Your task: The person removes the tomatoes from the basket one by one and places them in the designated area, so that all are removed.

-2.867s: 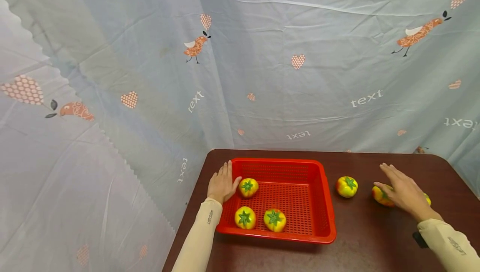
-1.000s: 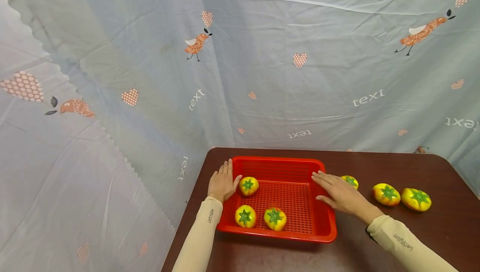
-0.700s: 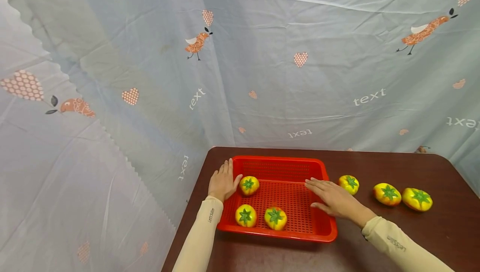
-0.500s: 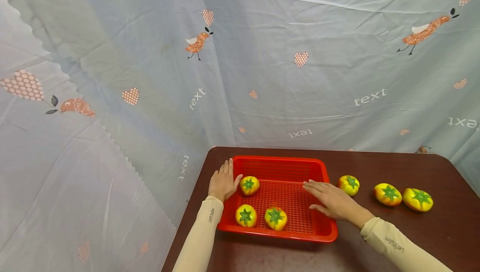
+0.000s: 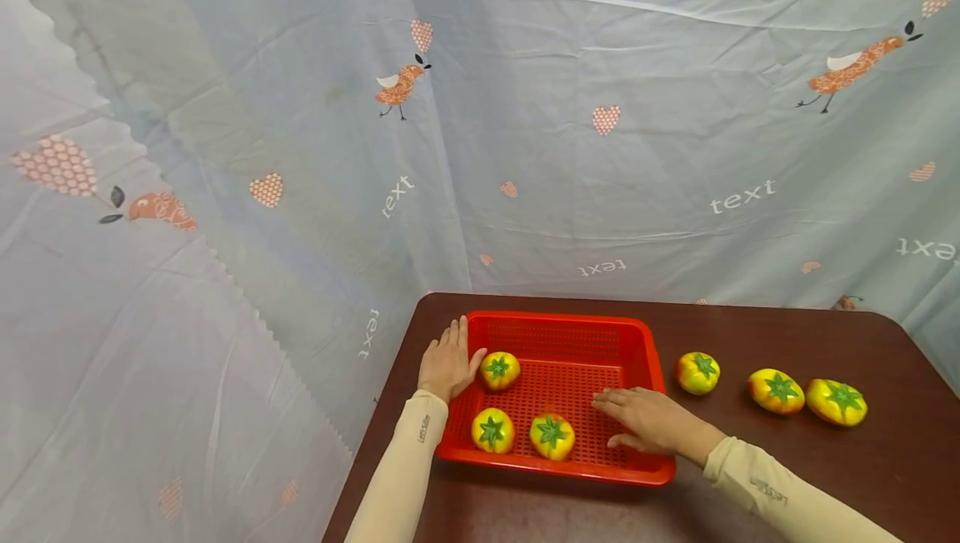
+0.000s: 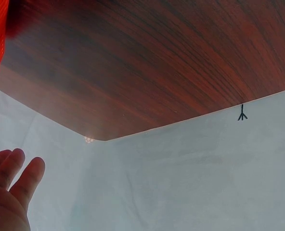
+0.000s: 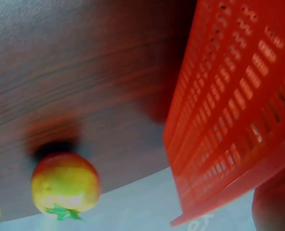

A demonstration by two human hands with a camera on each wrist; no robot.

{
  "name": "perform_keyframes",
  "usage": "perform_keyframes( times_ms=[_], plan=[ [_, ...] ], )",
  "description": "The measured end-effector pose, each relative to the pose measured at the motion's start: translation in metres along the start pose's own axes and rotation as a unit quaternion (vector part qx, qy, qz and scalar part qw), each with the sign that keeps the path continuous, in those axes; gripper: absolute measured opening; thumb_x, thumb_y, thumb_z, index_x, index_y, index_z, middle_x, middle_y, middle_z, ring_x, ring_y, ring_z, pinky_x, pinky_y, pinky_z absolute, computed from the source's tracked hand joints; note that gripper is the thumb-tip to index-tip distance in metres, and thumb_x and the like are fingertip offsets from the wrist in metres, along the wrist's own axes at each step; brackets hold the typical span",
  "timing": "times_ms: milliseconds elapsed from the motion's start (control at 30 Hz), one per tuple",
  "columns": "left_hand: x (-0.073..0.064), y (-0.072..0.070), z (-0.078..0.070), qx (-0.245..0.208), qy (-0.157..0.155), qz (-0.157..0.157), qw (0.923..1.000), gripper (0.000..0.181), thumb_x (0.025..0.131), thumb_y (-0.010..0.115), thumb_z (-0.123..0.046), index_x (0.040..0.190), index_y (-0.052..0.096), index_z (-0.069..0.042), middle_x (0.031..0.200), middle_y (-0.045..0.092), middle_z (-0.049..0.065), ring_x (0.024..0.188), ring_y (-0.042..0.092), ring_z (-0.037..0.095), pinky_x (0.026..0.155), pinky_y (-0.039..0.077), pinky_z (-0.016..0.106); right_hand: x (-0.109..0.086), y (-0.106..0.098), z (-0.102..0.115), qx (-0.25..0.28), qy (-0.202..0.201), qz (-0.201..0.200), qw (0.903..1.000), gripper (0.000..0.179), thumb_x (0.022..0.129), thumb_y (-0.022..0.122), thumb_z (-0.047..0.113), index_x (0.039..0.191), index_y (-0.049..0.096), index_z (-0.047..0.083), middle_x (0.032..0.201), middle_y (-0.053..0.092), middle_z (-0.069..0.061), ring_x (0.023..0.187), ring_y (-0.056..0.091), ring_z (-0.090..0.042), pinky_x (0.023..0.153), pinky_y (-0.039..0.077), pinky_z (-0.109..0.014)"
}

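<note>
While our left hand point(image 5: 448, 366) is at the left edge and our right hand point(image 5: 651, 420) reaches over the right one, the red basket point(image 5: 572, 381) sits between them near the far-left corner of the table point(image 5: 885, 476), its long axis parallel to the far edge. Neither hand is plainly nearer; both have fingers extended and grip nothing, though we cannot tell whether they touch it. Slotted and shiny, it holds three green-capped, yellow-red fruits point(image 5: 492, 430), two along its near edge.

Dark wood-grain table point(image 5: 862, 468), blue-grey curtain point(image 5: 525, 68) behind it, printed orange birds point(image 5: 855, 70), pink hearts point(image 5: 606, 120), white lettering point(image 5: 742, 196)
</note>
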State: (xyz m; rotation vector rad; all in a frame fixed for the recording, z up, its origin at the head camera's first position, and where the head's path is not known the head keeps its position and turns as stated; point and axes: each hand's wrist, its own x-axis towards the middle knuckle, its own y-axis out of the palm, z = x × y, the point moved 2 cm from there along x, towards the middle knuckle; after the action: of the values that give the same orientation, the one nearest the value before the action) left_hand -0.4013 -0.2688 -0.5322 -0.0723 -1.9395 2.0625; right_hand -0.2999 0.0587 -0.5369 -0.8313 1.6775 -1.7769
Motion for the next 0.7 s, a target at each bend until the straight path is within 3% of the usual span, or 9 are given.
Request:
perform_keyframes(
  times_ms=[200,367,600,700],
  plan=[
    [0.005,0.005,0.001,0.008,-0.005,0.018,0.9998,0.075,0.101,0.037,-0.052,0.153,0.026,0.001,0.152,0.042,0.019,0.137,0.046,0.029,0.109,0.042,0.044,0.000,0.006,0.012,-0.002,-0.002,0.048,0.9989,0.056,0.088,0.069,0.041,0.131,0.060,0.006,0.131,0.064,-0.010,0.121,0.061,-0.026,0.097,0.051,-0.047],
    [0.004,0.004,0.002,0.013,-0.005,0.023,0.9997,0.075,0.101,0.038,-0.053,0.153,0.027,0.000,0.152,0.042,0.019,0.136,0.046,0.029,0.108,0.043,0.044,-0.001,0.008,0.016,-0.038,-0.009,0.055,0.9977,0.052,0.085,0.071,0.043,0.123,0.065,0.008,0.120,0.070,-0.007,0.112,0.065,-0.021,0.090,0.054,-0.041],
    [0.000,-0.001,-0.001,0.004,-0.001,0.003,1.0000,0.074,0.102,0.037,-0.051,0.152,0.028,0.002,0.150,0.043,0.020,0.135,0.047,0.030,0.108,0.043,0.045,0.001,0.010,0.019,-0.066,0.022,0.087,0.9938,0.048,0.080,0.076,0.043,0.116,0.070,0.013,0.115,0.073,-0.004,0.089,0.070,-0.021,0.076,0.055,-0.034],
    [-0.002,-0.003,-0.001,0.005,0.003,-0.012,0.9999,0.073,0.102,0.035,-0.051,0.151,0.030,0.003,0.148,0.046,0.021,0.133,0.050,0.030,0.107,0.044,0.044,0.002,0.011,0.020,-0.081,0.020,0.085,0.9929,0.037,0.078,0.078,0.043,0.100,0.070,0.014,0.098,0.073,0.003,0.078,0.068,-0.016,0.069,0.053,-0.031]
  ],
)
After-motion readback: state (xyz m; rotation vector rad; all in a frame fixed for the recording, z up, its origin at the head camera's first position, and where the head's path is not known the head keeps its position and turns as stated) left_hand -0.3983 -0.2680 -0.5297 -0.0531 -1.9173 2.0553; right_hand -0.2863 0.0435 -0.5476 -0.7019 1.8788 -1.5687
